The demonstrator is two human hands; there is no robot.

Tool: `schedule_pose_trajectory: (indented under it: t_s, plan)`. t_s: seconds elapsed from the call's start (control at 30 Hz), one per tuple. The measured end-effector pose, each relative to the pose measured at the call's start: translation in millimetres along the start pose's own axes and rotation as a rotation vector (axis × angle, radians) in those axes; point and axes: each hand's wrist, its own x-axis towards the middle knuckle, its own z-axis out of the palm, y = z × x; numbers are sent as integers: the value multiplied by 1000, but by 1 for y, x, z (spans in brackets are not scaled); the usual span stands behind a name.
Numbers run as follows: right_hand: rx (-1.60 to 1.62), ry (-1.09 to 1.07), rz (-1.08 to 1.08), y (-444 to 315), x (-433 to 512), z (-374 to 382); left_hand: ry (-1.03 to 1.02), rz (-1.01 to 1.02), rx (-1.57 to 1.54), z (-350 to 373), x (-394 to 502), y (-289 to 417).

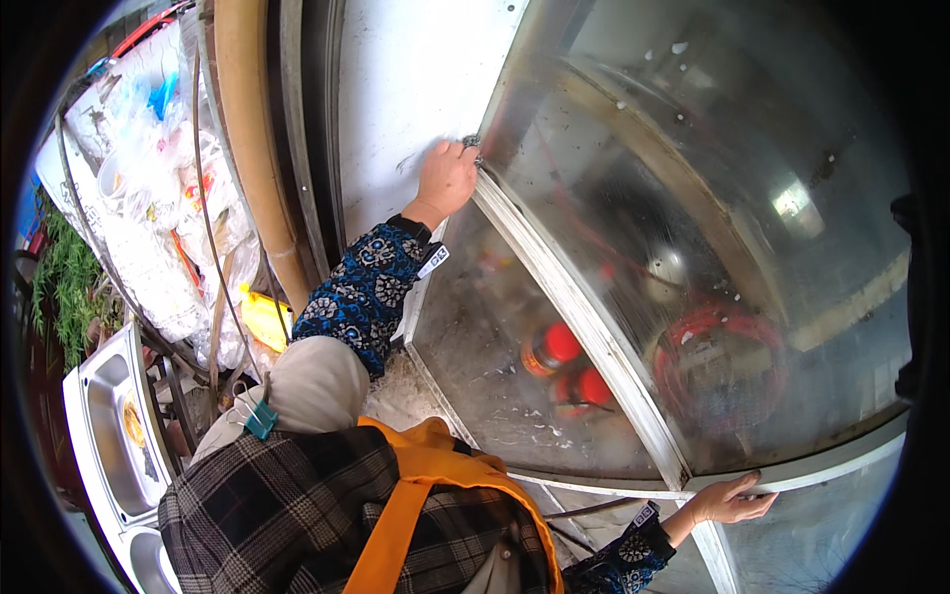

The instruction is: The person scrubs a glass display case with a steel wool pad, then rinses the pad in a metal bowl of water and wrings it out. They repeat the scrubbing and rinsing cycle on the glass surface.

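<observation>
My left hand (449, 178) is closed around a dark, wiry scouring pad (472, 139), probably steel wool. It presses the pad where a white panel (408, 82) meets the glass, at the top of a white metal frame bar (579, 304). My right hand (731, 499) rests against the white lower rail (816, 469), thumb on the rail and fingers apart from it. A large smeared glass pane (742, 178) with white specks is right of the bar. Behind a smaller pane (475, 356) stand two red-lidded jars (560, 343), (590, 387), blurred by the glass.
A red coil (772, 349) shows behind the large pane. At left are a bamboo pole (249, 134), dark cables, heaped plastic bags (141, 208) and a yellow bottle (263, 319). A steel double-bowl sink (93, 438) stands lower left, near green foliage (67, 275).
</observation>
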Motion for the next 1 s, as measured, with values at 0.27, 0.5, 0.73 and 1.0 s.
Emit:
schedule_pose_trajectory:
  t_s: [0.27,0.5,0.73,1.0]
  plan:
    - [24,5,37,-2,0,0,44,-47,-179,-20,-21,68]
    - [81,41,6,0,0,6,-64,-91,-460,-44,-57,91]
    - [88,43,1,-7,3,4,314,-909,-813,-22,-38,11]
    - [30,29,5,0,2,4,217,-701,-411,36,-49,42]
